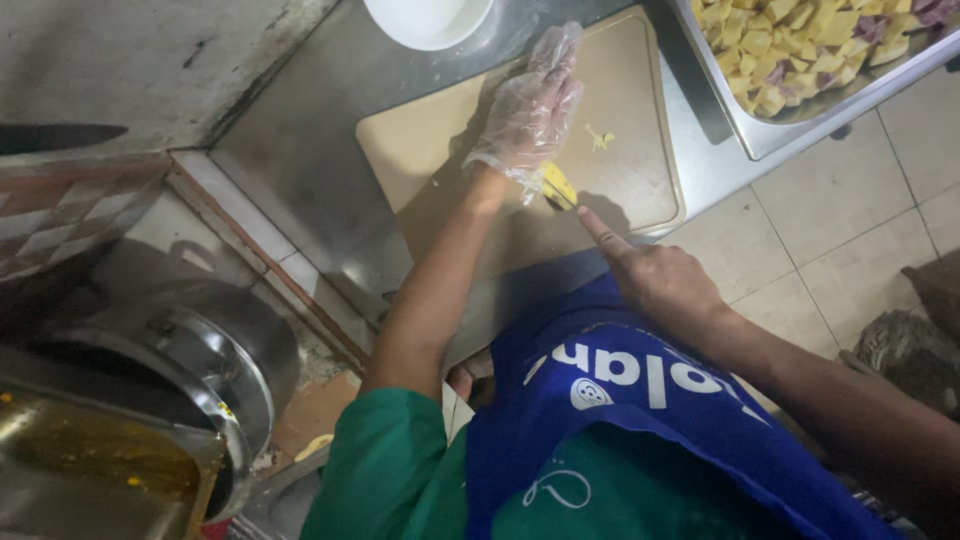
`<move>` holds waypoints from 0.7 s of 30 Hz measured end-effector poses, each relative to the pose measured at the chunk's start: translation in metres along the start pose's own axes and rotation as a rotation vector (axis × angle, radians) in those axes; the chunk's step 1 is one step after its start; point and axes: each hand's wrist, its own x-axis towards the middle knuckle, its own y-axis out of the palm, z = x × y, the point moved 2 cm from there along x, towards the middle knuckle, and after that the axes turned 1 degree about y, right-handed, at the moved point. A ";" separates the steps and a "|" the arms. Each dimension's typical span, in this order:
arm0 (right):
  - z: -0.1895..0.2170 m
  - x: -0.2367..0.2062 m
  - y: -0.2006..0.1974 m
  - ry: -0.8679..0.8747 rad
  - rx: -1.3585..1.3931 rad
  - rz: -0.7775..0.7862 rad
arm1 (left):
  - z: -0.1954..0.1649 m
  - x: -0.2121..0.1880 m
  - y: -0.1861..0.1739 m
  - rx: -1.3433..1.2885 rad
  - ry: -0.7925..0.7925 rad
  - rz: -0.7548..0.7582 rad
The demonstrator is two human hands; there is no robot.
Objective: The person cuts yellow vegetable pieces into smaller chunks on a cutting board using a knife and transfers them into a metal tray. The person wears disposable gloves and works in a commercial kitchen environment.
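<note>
Gloved fingers of the left hand (pixel 528 112), wrapped in a thin clear plastic glove, lie flat and spread on the beige rectangular plastic cutting board (pixel 440 150); its grip is open, pressing down rather than closing on anything. At the heel of that palm sits a small yellow chunk of cut vegetable (pixel 558 184), touching the glove's cuff edge. The bare right hand (pixel 660 285) comes in from the near side, forefinger stretched out toward the yellow chunk and almost meeting it; its other fingers are curled under, and whether they close on a handle cannot be told, since something dark just beside the chunk is too small to read. So the chunk lies between the two hands, on the board's near edge, with the left hand nearer. A small yellow scrap (pixel 599 138) lies apart, further up the board.

The board rests on a steel worktop (pixel 320 160). Beyond it stand a white round bowl (pixel 428 20) and a shiny rectangular metal tray (pixel 800 125) heaped with yellow and purplish cubes. A blue apron (pixel 640 420) with white lettering and a round white emblem covers the green shirt.
</note>
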 end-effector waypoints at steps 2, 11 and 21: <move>-0.003 0.003 0.007 -0.040 0.023 -0.097 | 0.002 -0.001 0.006 -0.024 0.020 0.012; -0.025 0.031 0.062 -0.080 0.266 -0.320 | 0.018 -0.004 0.017 -0.075 -0.030 0.147; -0.019 0.022 0.047 -0.213 0.565 -0.375 | -0.017 0.009 -0.020 0.274 0.301 -0.019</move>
